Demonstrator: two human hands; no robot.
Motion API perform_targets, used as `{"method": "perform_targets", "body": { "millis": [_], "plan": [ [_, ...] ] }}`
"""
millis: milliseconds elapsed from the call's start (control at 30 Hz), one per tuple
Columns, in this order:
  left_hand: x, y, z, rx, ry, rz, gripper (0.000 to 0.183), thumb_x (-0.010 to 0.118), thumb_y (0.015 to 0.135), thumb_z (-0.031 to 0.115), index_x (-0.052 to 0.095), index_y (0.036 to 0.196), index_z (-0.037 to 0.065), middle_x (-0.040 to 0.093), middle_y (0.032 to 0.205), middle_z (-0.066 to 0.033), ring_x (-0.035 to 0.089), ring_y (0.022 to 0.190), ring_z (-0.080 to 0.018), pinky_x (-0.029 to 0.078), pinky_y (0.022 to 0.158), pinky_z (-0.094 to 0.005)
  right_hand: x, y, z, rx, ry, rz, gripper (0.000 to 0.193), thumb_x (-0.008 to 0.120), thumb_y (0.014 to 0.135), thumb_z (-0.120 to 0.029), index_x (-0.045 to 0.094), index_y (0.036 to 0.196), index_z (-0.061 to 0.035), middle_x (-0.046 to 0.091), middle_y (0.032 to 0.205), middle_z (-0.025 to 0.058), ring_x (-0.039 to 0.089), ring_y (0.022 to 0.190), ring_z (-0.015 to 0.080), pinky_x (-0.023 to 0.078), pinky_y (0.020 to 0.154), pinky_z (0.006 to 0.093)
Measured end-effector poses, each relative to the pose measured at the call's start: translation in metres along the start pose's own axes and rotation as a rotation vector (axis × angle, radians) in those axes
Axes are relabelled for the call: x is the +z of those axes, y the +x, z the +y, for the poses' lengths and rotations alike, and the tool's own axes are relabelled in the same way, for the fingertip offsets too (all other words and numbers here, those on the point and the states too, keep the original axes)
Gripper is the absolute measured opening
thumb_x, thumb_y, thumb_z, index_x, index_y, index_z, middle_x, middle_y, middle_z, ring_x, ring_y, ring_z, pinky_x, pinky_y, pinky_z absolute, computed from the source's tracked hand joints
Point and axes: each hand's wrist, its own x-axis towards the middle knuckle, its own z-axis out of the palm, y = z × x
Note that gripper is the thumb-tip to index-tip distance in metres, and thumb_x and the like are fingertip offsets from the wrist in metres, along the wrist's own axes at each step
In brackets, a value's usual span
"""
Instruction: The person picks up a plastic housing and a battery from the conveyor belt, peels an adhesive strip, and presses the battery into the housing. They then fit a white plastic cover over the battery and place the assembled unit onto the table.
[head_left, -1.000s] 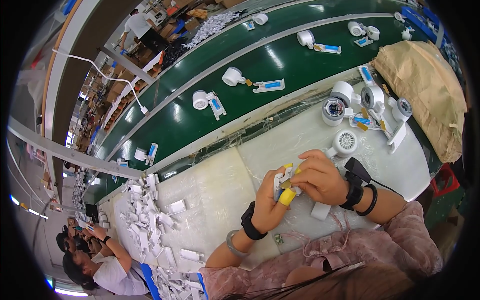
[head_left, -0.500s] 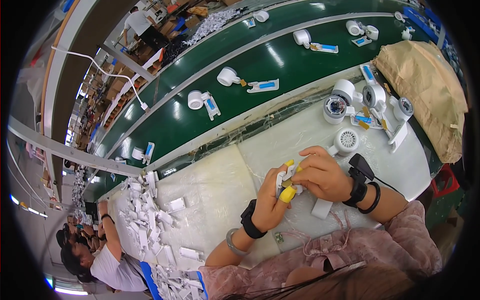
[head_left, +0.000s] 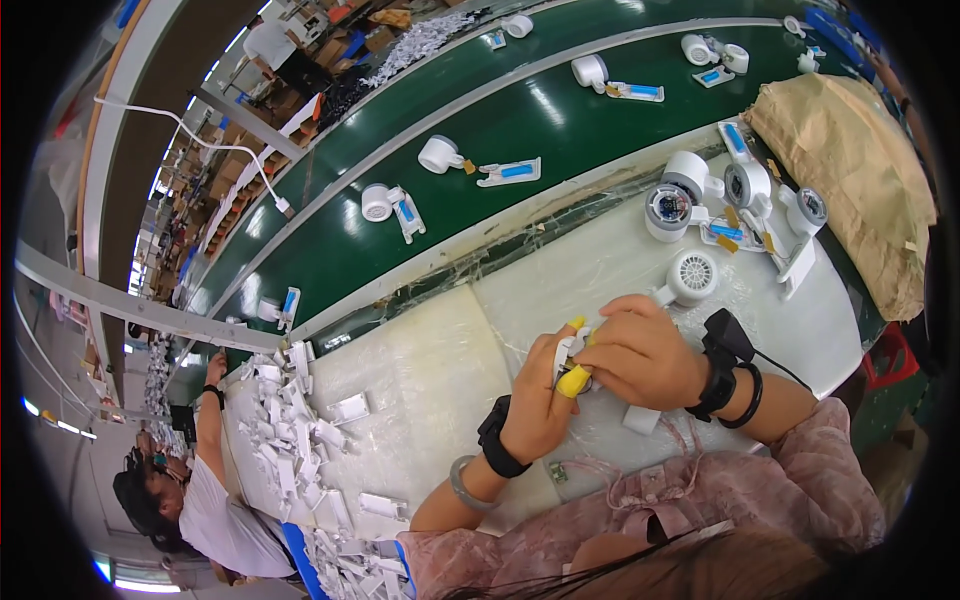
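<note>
My left hand [head_left: 537, 410], with yellow finger covers on its thumb and a fingertip, grips a small white plastic part [head_left: 563, 355]. My right hand [head_left: 647, 350] closes over the same part from the other side, its fingertips pressed against it. Much of the part is hidden by the fingers. Just beyond my right hand lies a white fan head [head_left: 693, 276] with a round grille. A white rectangular piece [head_left: 641, 419] rests on the plastic-covered table [head_left: 420, 370] below my right hand.
Several opened fan units [head_left: 668, 210] with blue cells sit at the right, beside a brown paper bag [head_left: 845, 190]. White casings [head_left: 285, 420] are piled at the left. More fan parts ride the green conveyor belt [head_left: 540, 115]. A co-worker [head_left: 225, 525] reaches toward it.
Fan parts on the belt have shifted left. My fingers have drawn closer around the white part, covering more of it. The co-worker's arm has stretched out toward the belt.
</note>
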Motion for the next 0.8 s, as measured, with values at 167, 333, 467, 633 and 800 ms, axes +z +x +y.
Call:
{"method": "perform_targets", "body": {
  "millis": [167, 333, 467, 633, 800],
  "plan": [
    [0.0004, 0.0013, 0.0032, -0.063, -0.065, -0.037, 0.040, 0.046, 0.097, 0.011, 0.041, 0.135, -0.003, 0.049, 0.093, -0.0041, 0.050, 0.072, -0.0084, 0.044, 0.062, -0.0216, 0.0012, -0.0028, 0.0048, -0.028, 0.101, -0.047, 0.026, 0.066, 0.068, -0.005, 0.063, 0.094, -0.0060, 0.060, 0.088, 0.0073, 0.059, 0.084, 0.0287, 0.049, 0.081, 0.0389],
    [0.0002, -0.0004, 0.0032, -0.141, -0.154, -0.039, 0.039, 0.047, 0.097, 0.012, 0.041, 0.133, -0.002, 0.051, 0.090, -0.0015, 0.049, 0.075, -0.0085, 0.043, 0.066, -0.0218, 0.0045, -0.0069, 0.0060, -0.012, 0.131, -0.066, 0.025, 0.065, 0.069, -0.005, 0.063, 0.094, -0.0048, 0.060, 0.088, 0.0088, 0.059, 0.085, 0.0308, 0.049, 0.082, 0.0408],
    [0.0002, -0.0028, 0.0072, -0.196, -0.193, -0.034, 0.035, 0.046, 0.098, 0.014, 0.045, 0.129, -0.001, 0.051, 0.088, -0.0025, 0.050, 0.074, -0.0086, 0.043, 0.065, -0.0222, 0.0059, -0.0058, 0.0031, -0.004, 0.144, -0.049, 0.024, 0.065, 0.069, -0.004, 0.063, 0.093, -0.0043, 0.060, 0.089, 0.0091, 0.059, 0.086, 0.0312, 0.049, 0.083, 0.0420],
    [0.0032, -0.0016, -0.0012, -0.086, -0.116, -0.014, 0.030, 0.045, 0.097, 0.012, 0.048, 0.124, -0.001, 0.050, 0.086, -0.0049, 0.052, 0.065, -0.0096, 0.044, 0.054, -0.0228, 0.0070, -0.0039, 0.0017, -0.025, 0.144, -0.020, 0.029, 0.073, 0.063, 0.003, 0.061, 0.088, -0.0027, 0.056, 0.081, 0.0102, 0.059, 0.079, 0.0300, 0.052, 0.080, 0.0428],
    [0.0010, -0.0008, 0.0036, -0.095, -0.156, -0.035, 0.023, 0.044, 0.097, 0.009, 0.051, 0.116, -0.001, 0.049, 0.088, -0.0069, 0.053, 0.061, -0.0100, 0.045, 0.050, -0.0224, 0.0092, -0.0041, -0.0003, -0.027, 0.130, 0.002, 0.027, 0.071, 0.065, 0.003, 0.060, 0.089, -0.0017, 0.058, 0.083, 0.0127, 0.060, 0.081, 0.0329, 0.052, 0.079, 0.0439]
  ]
}}
